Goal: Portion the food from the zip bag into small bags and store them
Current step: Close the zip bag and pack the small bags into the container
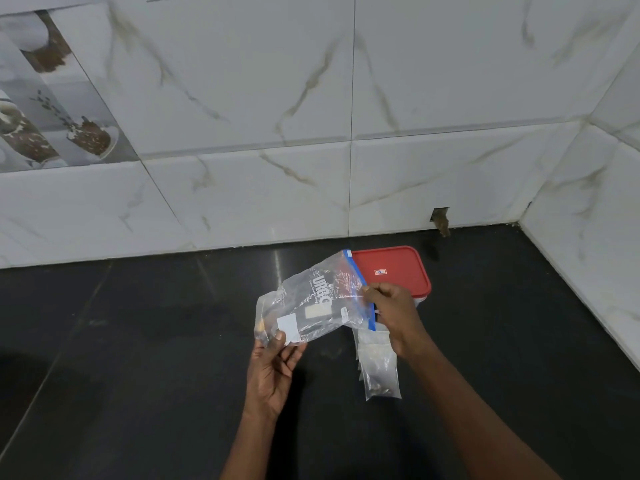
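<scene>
"Over the glossy black stone counter (138, 341), head view: what is held?"

"One clear plastic zip bag with white print and a blue zip strip (311, 299). It is held off the counter, tilted, zip end up and to the right."

"Left hand (273, 372)?"

"Pinches the bag's lower left corner, thumb on the front, fingers curled behind."

"Right hand (391, 313)?"

"Fingers and thumb pinch the blue strip about halfway along (exact contact blurred)."

"Contents?"

"A few yellow-brown bits at the lower left corner; otherwise the bag looks near flat."

"Small bags?"

"A pile of small clear plastic bags (379, 372) lies flat on the counter under the right wrist, partly hidden by it. The nearest holds something dark."

"Behind them?"

"A rectangular white plastic box with a red lid (391, 268), lid on, near the white marbled wall tiles (242, 98)."
</scene>
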A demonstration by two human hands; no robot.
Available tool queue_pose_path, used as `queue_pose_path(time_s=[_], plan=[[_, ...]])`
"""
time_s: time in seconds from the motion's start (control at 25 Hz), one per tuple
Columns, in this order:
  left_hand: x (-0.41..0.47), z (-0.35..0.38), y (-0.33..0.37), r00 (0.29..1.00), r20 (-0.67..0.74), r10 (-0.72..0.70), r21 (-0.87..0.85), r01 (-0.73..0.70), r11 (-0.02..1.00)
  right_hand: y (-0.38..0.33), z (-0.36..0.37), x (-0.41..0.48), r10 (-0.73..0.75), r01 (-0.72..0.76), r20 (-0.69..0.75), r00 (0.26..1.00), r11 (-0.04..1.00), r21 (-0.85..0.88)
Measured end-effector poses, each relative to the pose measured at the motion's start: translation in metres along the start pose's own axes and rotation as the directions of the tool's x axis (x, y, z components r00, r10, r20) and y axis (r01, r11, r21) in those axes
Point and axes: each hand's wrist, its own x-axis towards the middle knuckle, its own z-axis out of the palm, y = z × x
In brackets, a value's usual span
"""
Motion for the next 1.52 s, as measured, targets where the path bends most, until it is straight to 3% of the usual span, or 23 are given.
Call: queue_pose_path(time_s=[0.08,0.16,0.36,0.48,0.56,0.6,0.68,0.76,0.96,1.16,1.28,1.36,1.44,1.52], plan=[[0.000,0.000,0.000,1.000,0.014,-0.009,-0.022,0.009,1.000,-0.003,-0.004,-0.003,0.183,-0.213,0.155,0.971,0.954,0.212],[0.002,0.000,0.002,1.000,0.024,-0.018,-0.014,0.019,1.000,-0.003,-0.007,-0.003,0.242,-0.307,0.221,0.945,0.889,0.340],[0.002,-0.003,0.005,0.998,0.018,-0.053,-0.008,0.054,0.999,-0.008,-0.015,-0.005,0.129,-0.185,0.162,0.978,0.894,0.407],[0.002,-0.004,0.004,0.998,0.012,-0.058,0.011,0.058,0.998,-0.015,-0.021,-0.007,0.131,-0.254,0.297,0.946,0.867,0.428],[0.002,-0.004,0.005,0.998,0.012,-0.057,0.026,0.056,0.998,-0.018,-0.020,-0.009,0.148,-0.247,0.296,0.944,0.910,0.333],[0.002,-0.003,0.005,0.998,0.014,-0.055,0.032,0.055,0.998,-0.016,-0.018,-0.008,0.118,-0.174,0.221,0.968,0.952,0.253],[0.004,-0.004,0.006,0.999,0.013,-0.048,0.069,0.047,0.996,-0.011,-0.013,-0.003,-0.110,0.102,-0.056,0.992,0.987,-0.121],[0.008,-0.003,0.005,0.999,0.020,-0.048,0.101,0.046,0.994,-0.003,-0.010,0.003,-0.307,0.227,-0.148,0.940,0.888,-0.400],[0.009,-0.002,0.004,0.998,0.061,-0.004,0.138,-0.004,0.990,0.004,-0.021,0.003,0.019,-0.012,0.047,0.999,0.989,-0.148],[0.020,-0.007,0.015,0.999,0.021,-0.031,0.153,0.028,0.988,0.006,-0.047,0.002,-0.076,0.081,0.060,0.995,0.992,-0.097],[0.024,-0.003,0.025,0.991,0.130,-0.039,0.310,-0.003,0.951,0.004,-0.048,0.008,-0.097,0.097,-0.018,0.995,0.995,-0.002],[0.021,0.002,0.027,0.969,0.217,-0.117,0.386,0.026,0.922,0.002,-0.047,0.010,-0.076,0.086,-0.075,0.994,0.985,0.150],[0.020,0.005,0.024,0.952,0.261,-0.160,0.405,0.043,0.913,0.001,-0.048,0.015,-0.038,0.059,-0.077,0.996,0.957,0.286],[0.019,0.009,0.021,0.961,0.251,-0.117,0.392,0.010,0.920,-0.004,-0.050,0.018,-0.009,0.022,-0.044,0.999,0.955,0.297]])
